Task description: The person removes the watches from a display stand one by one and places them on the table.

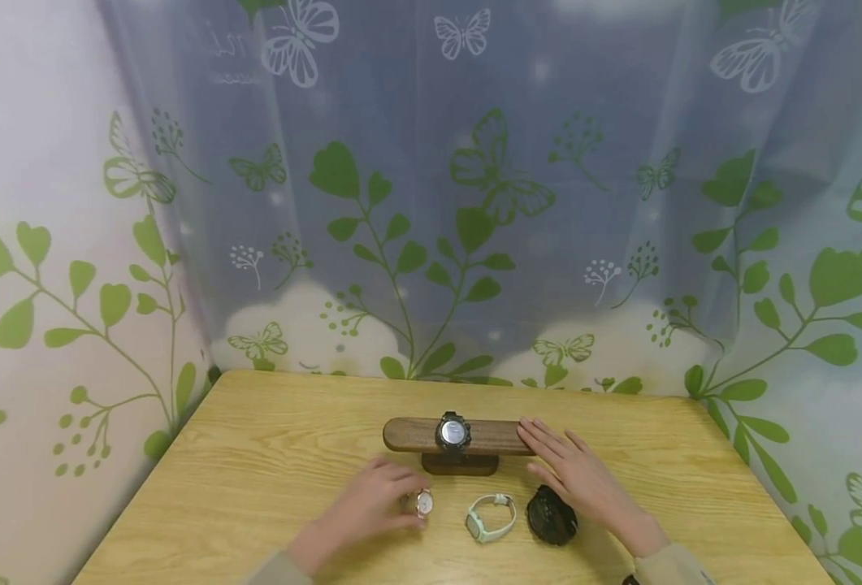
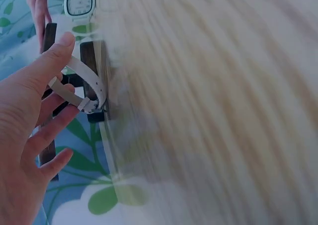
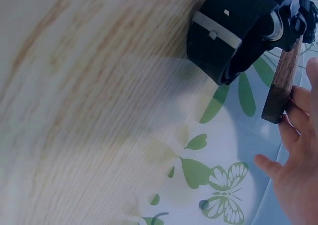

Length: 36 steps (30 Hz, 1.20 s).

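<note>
My left hand [image 1: 375, 500] pinches a small wristwatch [image 1: 424, 503] with a round white face at its side, low over the table. In the left wrist view, its pale strap [image 2: 89, 77] forms a loop by the thumb and fingers. My right hand [image 1: 584, 483] rests its straight fingers on the right end of a dark wooden watch stand [image 1: 409, 436]. A black digital-looking watch [image 1: 453, 432] is strapped around the stand's bar, left of its middle. The right wrist view shows the fingertips touching the bar's end [image 3: 278, 98].
A mint-green watch [image 1: 477, 526] lies on its side in front of the stand. Beside it, a large black watch [image 1: 551, 516] sits on the wooden table [image 1: 284, 431], close to my right hand. A patterned curtain [image 1: 416, 244] hangs behind the table.
</note>
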{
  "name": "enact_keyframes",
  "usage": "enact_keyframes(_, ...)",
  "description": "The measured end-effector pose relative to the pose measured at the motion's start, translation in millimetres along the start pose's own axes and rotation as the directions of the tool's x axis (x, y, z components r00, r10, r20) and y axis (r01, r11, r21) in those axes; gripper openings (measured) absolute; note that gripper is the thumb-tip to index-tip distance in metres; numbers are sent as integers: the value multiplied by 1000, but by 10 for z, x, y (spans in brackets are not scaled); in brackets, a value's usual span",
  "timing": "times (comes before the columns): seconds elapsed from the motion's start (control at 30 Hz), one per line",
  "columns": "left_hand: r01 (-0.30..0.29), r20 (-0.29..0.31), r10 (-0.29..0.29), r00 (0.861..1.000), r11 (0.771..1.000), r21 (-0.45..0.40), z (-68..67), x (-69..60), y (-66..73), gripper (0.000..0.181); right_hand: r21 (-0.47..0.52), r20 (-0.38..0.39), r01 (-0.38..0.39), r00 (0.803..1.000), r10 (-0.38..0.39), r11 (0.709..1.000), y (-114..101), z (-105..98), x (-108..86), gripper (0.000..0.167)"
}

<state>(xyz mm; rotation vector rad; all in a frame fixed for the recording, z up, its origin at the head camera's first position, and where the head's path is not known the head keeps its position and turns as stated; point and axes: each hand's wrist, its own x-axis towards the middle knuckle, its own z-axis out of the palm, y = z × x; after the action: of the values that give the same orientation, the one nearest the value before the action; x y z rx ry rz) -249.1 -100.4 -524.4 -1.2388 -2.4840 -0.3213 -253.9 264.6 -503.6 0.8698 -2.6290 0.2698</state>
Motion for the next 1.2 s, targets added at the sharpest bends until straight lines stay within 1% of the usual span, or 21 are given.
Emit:
enact_keyframes(0.1,-4,24,5,1000,1000,-16,8,39,41,53,1,-7,5,1000,-5,1000,-1,1,2,62)
enact_keyframes(0.2,16,69,-14,998,999,-28,21,68,75,53,5,-14,7,1000,-6,1000,-1,4,4,62)
enact_keyframes(0.33,47,125,-44,991,999,-26,59,101,107,53,1,-27,12,1000,-12,1000,1,9,4,62)
enact_keyframes(0.43,51,143,-47,989,998,-22,84,120,123,53,1,-26,15,1000,-15,1000,2,13,5,61)
enact_keyframes(0.7,5,135,-3,991,1000,-15,71,137,150,55,16,5,-4,1000,4,1000,8,3,6,61)
enact_keyframes(1.0,-9,142,11,990,1000,-16,61,122,137,59,31,-6,1,1000,-1,1000,5,-3,11,62)
enact_keyframes(1.2,-1,134,7,991,999,-40,68,100,129,56,23,5,1,1000,-1,1000,-5,-16,18,62)
